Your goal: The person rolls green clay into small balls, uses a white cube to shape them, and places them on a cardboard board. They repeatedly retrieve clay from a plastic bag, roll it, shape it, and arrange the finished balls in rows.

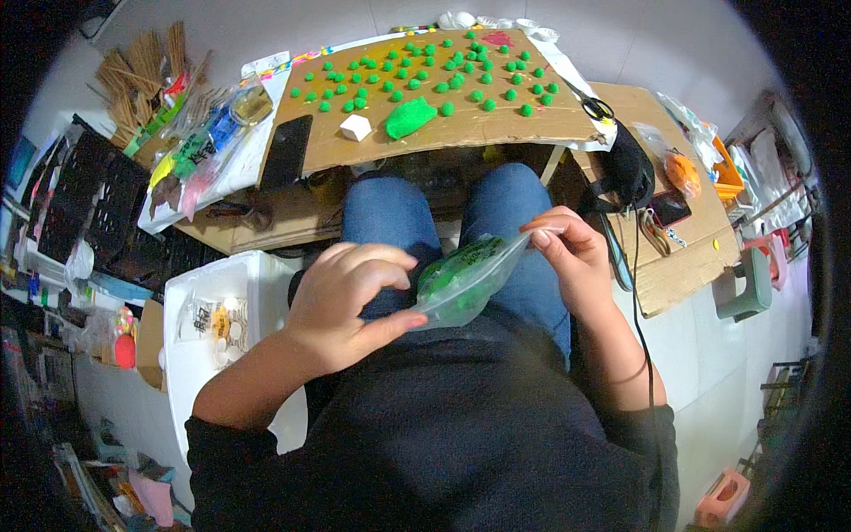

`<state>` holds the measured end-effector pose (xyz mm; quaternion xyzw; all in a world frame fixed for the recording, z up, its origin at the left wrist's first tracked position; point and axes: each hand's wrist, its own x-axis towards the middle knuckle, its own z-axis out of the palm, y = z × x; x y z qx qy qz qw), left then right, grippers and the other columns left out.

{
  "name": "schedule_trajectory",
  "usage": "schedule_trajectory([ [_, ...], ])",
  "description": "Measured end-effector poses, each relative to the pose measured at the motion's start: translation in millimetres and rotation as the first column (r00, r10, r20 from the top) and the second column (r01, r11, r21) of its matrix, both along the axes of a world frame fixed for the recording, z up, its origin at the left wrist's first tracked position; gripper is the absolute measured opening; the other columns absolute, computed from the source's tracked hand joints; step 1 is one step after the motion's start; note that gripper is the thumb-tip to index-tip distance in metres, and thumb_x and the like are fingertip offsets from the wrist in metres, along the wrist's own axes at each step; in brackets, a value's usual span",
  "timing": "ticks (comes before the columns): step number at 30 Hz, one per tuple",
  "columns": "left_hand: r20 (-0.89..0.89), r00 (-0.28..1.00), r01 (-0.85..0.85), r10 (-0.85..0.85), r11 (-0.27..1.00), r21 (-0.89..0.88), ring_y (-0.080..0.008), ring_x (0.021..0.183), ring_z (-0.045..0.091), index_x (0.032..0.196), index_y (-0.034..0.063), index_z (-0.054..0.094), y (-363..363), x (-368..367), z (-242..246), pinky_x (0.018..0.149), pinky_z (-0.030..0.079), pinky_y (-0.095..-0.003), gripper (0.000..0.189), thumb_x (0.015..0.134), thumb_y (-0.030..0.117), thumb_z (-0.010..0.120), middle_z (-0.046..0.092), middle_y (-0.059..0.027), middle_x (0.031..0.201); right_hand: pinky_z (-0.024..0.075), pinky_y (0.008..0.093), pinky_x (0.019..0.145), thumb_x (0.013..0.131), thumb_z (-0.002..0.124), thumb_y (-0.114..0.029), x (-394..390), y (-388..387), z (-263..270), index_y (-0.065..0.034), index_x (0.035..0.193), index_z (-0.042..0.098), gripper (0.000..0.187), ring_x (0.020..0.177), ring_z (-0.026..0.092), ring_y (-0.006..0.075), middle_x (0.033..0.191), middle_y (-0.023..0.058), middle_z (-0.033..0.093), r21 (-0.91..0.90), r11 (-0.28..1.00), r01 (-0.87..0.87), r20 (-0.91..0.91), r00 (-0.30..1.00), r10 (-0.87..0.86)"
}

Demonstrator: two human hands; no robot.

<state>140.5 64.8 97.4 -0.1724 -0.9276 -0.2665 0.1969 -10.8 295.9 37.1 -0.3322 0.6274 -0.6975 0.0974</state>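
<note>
A clear zip-lock plastic bag [475, 286] with green material inside hangs over my lap, dark writing on its side. My right hand [565, 249] pinches its upper right corner between thumb and fingers. My left hand [359, 299] is at the bag's left end, its thumb tip against the edge and its fingers spread away from the thumb. In front of me, many small green balls [441, 87] lie spread over a cardboard sheet [372, 149]. Close to the sheet's near edge are a green lump of soft material [411, 118] and a white block [356, 128].
A black phone [287, 149] lies at the sheet's left edge, scissors [596, 108] at its right. Bagged coloured materials [213, 136] lie farther left. A white foam box [213, 266] stands beside my left arm. A black cable [636, 286] runs down past my right arm.
</note>
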Motion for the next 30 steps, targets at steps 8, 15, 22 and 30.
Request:
schedule_trajectory([
  [8, 0.242, 0.967, -0.079, 0.074, 0.997, 0.012, -0.0296, 0.069, 0.058, 0.068, 0.0031, 0.059, -24.6, 28.8, -23.4, 0.060, 0.042, -0.0384, 0.025, 0.077, 0.023, 0.070, 0.056, -0.0105, 0.071, 0.0447, 0.0254, 0.072, 0.082, 0.066, -0.008, 9.3, 9.5, 22.5, -0.0005, 0.088, 0.069, 0.010, 0.080, 0.057, 0.0149, 0.085, 0.0069, 0.062, 0.050, 0.997, -0.064, -0.153, 0.986, 0.071],
  [15, 0.221, 0.973, -0.095, 0.059, 0.983, 0.156, -0.0270, 0.062, 0.052, 0.064, 0.0021, 0.055, -58.5, 19.5, -12.5, 0.055, 0.039, -0.0364, 0.022, 0.074, 0.013, 0.071, 0.051, -0.0111, 0.065, 0.0465, 0.0254, 0.067, 0.081, 0.067, -0.006, 2.5, 21.0, 33.1, -0.0005, 0.087, 0.070, 0.009, 0.074, 0.059, 0.0144, 0.079, 0.0053, 0.064, 0.194, 0.973, -0.126, -0.162, 0.974, 0.159],
  [22, 0.250, 0.947, -0.187, 0.201, 0.979, -0.078, -0.0295, 0.080, 0.058, 0.076, 0.0012, 0.062, -59.1, 8.1, 1.2, 0.068, 0.045, -0.0370, 0.021, 0.073, 0.018, 0.073, 0.058, -0.0133, 0.080, 0.0511, 0.0238, 0.072, 0.081, 0.067, 0.000, 6.4, 15.5, 7.7, 0.0015, 0.090, 0.065, 0.009, 0.078, 0.062, 0.0105, 0.084, 0.0059, 0.068, 0.106, 0.972, -0.210, 0.232, 0.956, 0.181],
  [30, 0.048, 0.998, 0.050, -0.047, 0.997, -0.064, -0.0313, 0.099, 0.058, 0.108, 0.0037, 0.061, 28.7, -22.2, 15.7, 0.089, 0.042, -0.0397, 0.046, 0.071, 0.027, 0.073, 0.062, -0.0136, 0.102, 0.0495, 0.0225, 0.072, 0.080, 0.069, 0.000, 13.2, 15.5, 10.0, -0.0016, 0.085, 0.063, 0.008, 0.077, 0.061, 0.0093, 0.085, 0.0040, 0.066, 0.043, 0.963, -0.268, 0.213, 0.944, 0.253],
])
